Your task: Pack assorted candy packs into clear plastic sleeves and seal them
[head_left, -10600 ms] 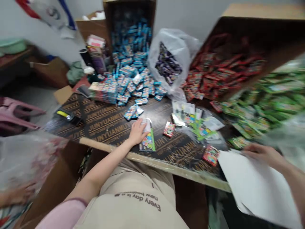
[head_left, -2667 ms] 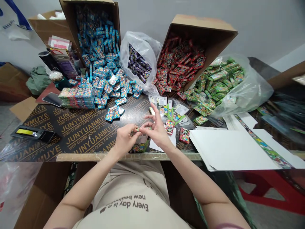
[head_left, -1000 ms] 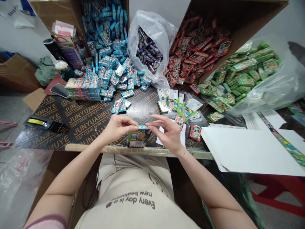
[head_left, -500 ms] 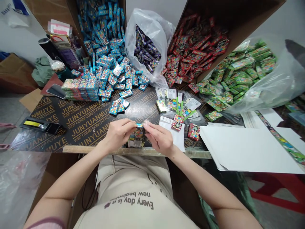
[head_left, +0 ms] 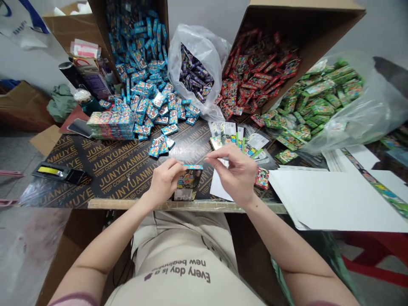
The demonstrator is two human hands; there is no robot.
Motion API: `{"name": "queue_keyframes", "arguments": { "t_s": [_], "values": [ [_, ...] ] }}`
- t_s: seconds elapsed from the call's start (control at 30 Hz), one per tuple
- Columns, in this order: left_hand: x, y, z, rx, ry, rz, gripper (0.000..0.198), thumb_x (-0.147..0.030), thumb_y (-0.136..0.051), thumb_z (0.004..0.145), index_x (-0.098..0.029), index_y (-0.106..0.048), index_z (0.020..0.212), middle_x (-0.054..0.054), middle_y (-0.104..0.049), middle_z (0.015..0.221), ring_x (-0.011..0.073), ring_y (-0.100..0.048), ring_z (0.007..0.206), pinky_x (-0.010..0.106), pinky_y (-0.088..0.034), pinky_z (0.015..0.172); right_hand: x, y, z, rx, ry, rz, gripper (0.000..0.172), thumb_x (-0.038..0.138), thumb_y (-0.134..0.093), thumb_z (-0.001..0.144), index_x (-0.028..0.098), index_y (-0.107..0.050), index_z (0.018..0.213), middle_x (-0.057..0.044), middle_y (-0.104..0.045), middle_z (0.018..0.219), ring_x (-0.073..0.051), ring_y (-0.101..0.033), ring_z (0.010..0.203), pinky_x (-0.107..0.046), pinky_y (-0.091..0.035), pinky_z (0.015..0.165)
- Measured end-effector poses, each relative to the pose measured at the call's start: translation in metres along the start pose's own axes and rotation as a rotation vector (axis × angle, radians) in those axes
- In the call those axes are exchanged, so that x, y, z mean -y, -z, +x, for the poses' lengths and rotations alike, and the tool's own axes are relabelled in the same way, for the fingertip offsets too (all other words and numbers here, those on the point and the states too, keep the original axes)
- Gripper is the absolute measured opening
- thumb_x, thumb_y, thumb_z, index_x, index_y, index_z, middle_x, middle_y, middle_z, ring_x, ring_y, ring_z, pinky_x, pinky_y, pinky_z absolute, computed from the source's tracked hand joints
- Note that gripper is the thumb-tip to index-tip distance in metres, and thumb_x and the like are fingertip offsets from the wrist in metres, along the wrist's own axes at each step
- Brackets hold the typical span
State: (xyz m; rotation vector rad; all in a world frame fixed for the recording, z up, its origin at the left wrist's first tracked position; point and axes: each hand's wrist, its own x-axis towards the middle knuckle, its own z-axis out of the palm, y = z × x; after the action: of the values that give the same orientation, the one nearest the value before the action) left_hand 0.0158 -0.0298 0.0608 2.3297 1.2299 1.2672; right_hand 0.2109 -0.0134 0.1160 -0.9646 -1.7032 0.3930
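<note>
At the table's front edge my left hand (head_left: 165, 179) pinches the upper left side of a dark printed packet (head_left: 187, 183), which stands upright. A blue printed strip (head_left: 193, 167) shows along the packet's top. My right hand (head_left: 238, 173) is raised to the right, apart from the packet, thumb and forefinger drawn together. Whatever may lie between those fingertips is too small to make out. Just beyond the hands lie a few small blue boxes (head_left: 160, 145). Beside my right hand is a red box (head_left: 262, 178), with white paper (head_left: 219, 187) partly hidden under the hand.
Blue boxes (head_left: 143, 91) spill from a carton, beside a bag of purple packets (head_left: 196, 74). Red boxes (head_left: 255, 72) and green boxes (head_left: 318, 100) fill the right. Stacked boxes (head_left: 111, 125), a tape dispenser (head_left: 60, 172) and white sheets (head_left: 331, 197) lie around.
My right hand has let go of the packet's top right corner and moved right, covering one red box. The left hand still holds the packet. The view has shifted slightly.
</note>
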Motion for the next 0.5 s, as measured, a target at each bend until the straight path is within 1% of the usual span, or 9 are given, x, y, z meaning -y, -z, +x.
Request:
{"name": "queue_keyframes", "arguments": {
  "t_s": [0.03, 0.07, 0.13, 0.17, 0.2, 0.33, 0.5],
  "values": [
    [0.001, -0.001, 0.0, -0.021, 0.012, -0.022, 0.012, -0.011, -0.053, 0.089, -0.017, -0.062, 0.085, 0.006, -0.068, 0.086, 0.0169, -0.067, 0.082, 0.027, -0.052, 0.071, 0.002, -0.004, -0.002, 0.037, -0.046, 0.058, 0.005, 0.018, -0.066, 0.084, 0.023, -0.066, 0.084, 0.001, -0.065, 0.073, -0.016, -0.061, 0.071, -0.033, -0.049, 0.073],
    [0.002, -0.002, 0.0, -0.041, 0.02, -0.044, 0.011, -0.01, -0.055, 0.088, -0.017, -0.061, 0.084, 0.006, -0.069, 0.086, 0.0171, -0.067, 0.083, 0.028, -0.052, 0.072, 0.003, -0.008, -0.003, 0.066, -0.1, 0.113, 0.013, 0.018, -0.066, 0.083, 0.024, -0.065, 0.095, 0.002, -0.065, 0.073, -0.015, -0.061, 0.069, -0.032, -0.049, 0.071],
    [0.004, -0.003, 0.0, -0.061, 0.026, -0.084, 0.01, -0.009, -0.058, 0.085, -0.018, -0.06, 0.084, 0.006, -0.07, 0.086, 0.0172, -0.068, 0.082, 0.029, -0.053, 0.073, 0.003, -0.016, -0.005, 0.118, -0.202, 0.206, 0.038, 0.019, -0.066, 0.082, 0.025, -0.056, 0.118, 0.004, -0.065, 0.073, -0.014, -0.061, 0.067, -0.031, -0.049, 0.068],
    [0.005, -0.003, 0.0, -0.063, 0.026, -0.098, 0.01, -0.008, -0.059, 0.084, -0.018, -0.06, 0.084, 0.006, -0.07, 0.086, 0.0173, -0.068, 0.082, 0.029, -0.053, 0.074, 0.003, -0.02, -0.006, 0.145, -0.239, 0.234, 0.047, 0.019, -0.066, 0.082, 0.025, -0.05, 0.126, 0.005, -0.065, 0.072, -0.014, -0.061, 0.066, -0.031, -0.049, 0.067],
    [0.005, -0.003, 0.001, -0.061, 0.027, -0.109, 0.01, -0.009, -0.059, 0.084, -0.018, -0.06, 0.084, 0.006, -0.07, 0.086, 0.0174, -0.068, 0.082, 0.029, -0.053, 0.074, 0.001, -0.023, -0.006, 0.17, -0.266, 0.247, 0.053, 0.019, -0.065, 0.081, 0.024, -0.046, 0.13, 0.005, -0.064, 0.071, -0.014, -0.061, 0.066, -0.031, -0.048, 0.067],
    [0.001, -0.001, 0.001, -0.062, 0.035, -0.123, 0.009, -0.009, -0.058, 0.082, -0.018, -0.059, 0.083, 0.006, -0.069, 0.087, 0.0179, -0.067, 0.084, 0.031, -0.053, 0.075, -0.005, -0.031, -0.009, 0.232, -0.296, 0.235, 0.057, 0.018, -0.066, 0.079, 0.025, -0.042, 0.13, 0.007, -0.062, 0.068, -0.014, -0.061, 0.066, -0.031, -0.048, 0.069],
    [-0.004, 0.002, 0.001, -0.058, 0.054, -0.124, 0.013, -0.012, -0.061, 0.074, -0.018, -0.059, 0.084, 0.008, -0.069, 0.091, 0.0194, -0.067, 0.086, 0.034, -0.054, 0.076, -0.011, -0.034, -0.015, 0.277, -0.22, 0.15, 0.058, 0.017, -0.064, 0.08, 0.025, -0.041, 0.132, 0.007, -0.062, 0.069, -0.014, -0.061, 0.066, -0.031, -0.048, 0.071]
  ]
}}
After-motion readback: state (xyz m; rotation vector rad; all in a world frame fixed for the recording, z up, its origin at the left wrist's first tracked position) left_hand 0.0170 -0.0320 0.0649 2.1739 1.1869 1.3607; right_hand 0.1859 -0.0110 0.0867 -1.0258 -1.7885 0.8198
